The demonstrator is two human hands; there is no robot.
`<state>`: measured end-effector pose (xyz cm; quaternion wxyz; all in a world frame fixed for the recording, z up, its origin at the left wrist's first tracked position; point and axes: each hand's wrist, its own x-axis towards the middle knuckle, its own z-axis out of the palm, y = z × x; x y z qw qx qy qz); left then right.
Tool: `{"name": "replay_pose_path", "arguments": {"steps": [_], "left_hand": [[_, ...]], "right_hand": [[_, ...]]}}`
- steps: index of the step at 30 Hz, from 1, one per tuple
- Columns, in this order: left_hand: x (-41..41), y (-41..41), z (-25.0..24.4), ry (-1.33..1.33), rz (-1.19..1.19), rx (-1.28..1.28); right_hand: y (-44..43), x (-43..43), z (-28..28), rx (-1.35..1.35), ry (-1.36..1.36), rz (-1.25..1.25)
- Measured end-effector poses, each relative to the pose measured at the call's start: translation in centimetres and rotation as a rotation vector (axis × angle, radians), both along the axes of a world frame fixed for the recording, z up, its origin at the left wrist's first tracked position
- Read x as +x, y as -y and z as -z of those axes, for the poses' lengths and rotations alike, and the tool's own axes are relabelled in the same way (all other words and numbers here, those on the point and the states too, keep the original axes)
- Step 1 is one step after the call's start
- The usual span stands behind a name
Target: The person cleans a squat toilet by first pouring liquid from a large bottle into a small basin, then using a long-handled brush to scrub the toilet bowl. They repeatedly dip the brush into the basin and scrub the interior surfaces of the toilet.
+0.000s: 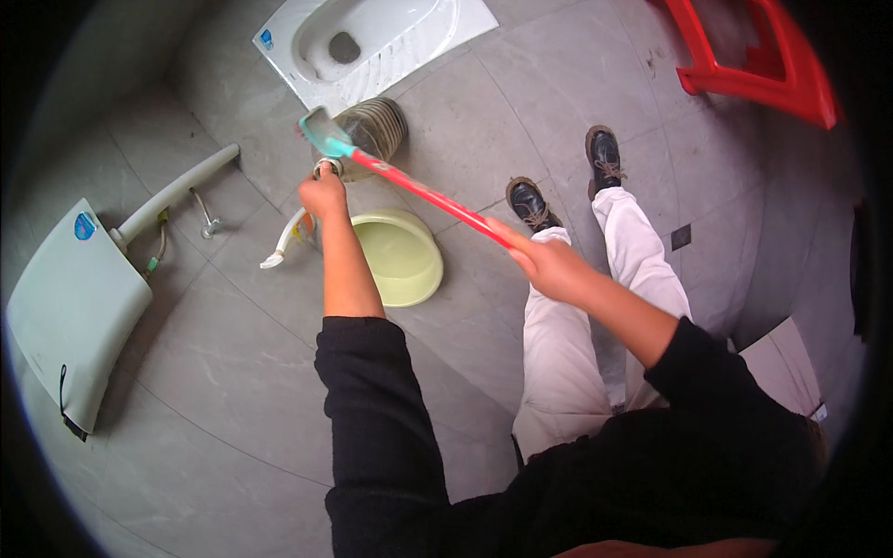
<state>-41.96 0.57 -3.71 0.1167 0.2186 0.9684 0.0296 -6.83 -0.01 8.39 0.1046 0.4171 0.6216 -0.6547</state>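
Note:
My left hand grips the neck of a large, clear ribbed plastic jug, tilted with its mouth towards me. In my right hand is the red handle of a long-handled cleaning tool. Its turquoise head is over the jug, close above my left hand; the blurred head could be a brush or a squeegee, and contact with the jug cannot be told. Beyond the jug lies a white ceramic squat toilet pan. A pale yellow-green basin with liquid in it stands below the jug, partly behind my left forearm.
A white cistern with a flush pipe is at the left, near a small metal valve. A white-ended object lies beside the basin. A red plastic stool stands upper right. The tiled floor has a drain.

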Motion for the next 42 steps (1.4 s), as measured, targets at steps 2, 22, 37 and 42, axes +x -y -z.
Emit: {"name": "replay_pose_path", "arguments": {"steps": [2, 22, 37, 42], "left_hand": [[-0.1, 0.2, 0.2, 0.01, -0.006, -0.006], [1.9, -1.3, -1.1, -0.046, 0.269, -0.056], [2.4, -1.2, -0.1, -0.124, 0.235, -0.072], [2.5, -1.7, 0.1, -0.094, 0.239, -0.08]], "right_hand": [[1.2, 2.2, -1.2, -0.056, 0.056, 0.01], [3.7, 4.3, 6.0, 0.082, -0.078, 0.243], [4.4, 3.5, 7.4, -0.065, -0.008, 0.251], [2.0, 1.9, 8.7, -0.036, 0.007, 0.218]]}}
